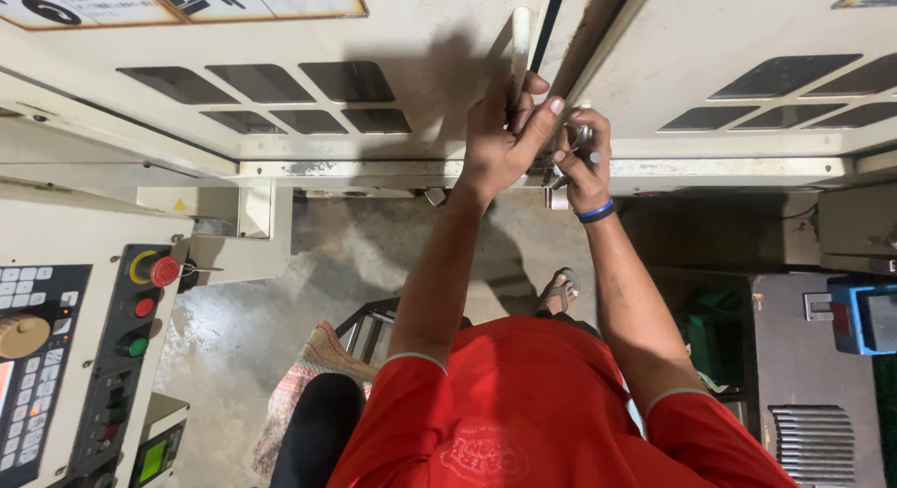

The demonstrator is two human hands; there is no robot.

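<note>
My left hand (pixel 502 133) is wrapped around the pale vertical handle (pixel 519 41) on the cream left machine door (pixel 308 86). Just to its right, my right hand (pixel 581 156) grips a small shiny metal latch or knob (pixel 584 136) at the edge of the right door (pixel 747 95), beside the dark gap between the two doors. A blue band circles my right wrist. What exactly the right fingers pinch is partly hidden.
A control panel (pixel 56 357) with a keypad, a red emergency button (pixel 164 270), red and green buttons stands at the left. A grey cabinet with a blue box (pixel 860 315) is at the right. Below lie a concrete floor, a stool frame and a patterned cloth (pixel 308 366).
</note>
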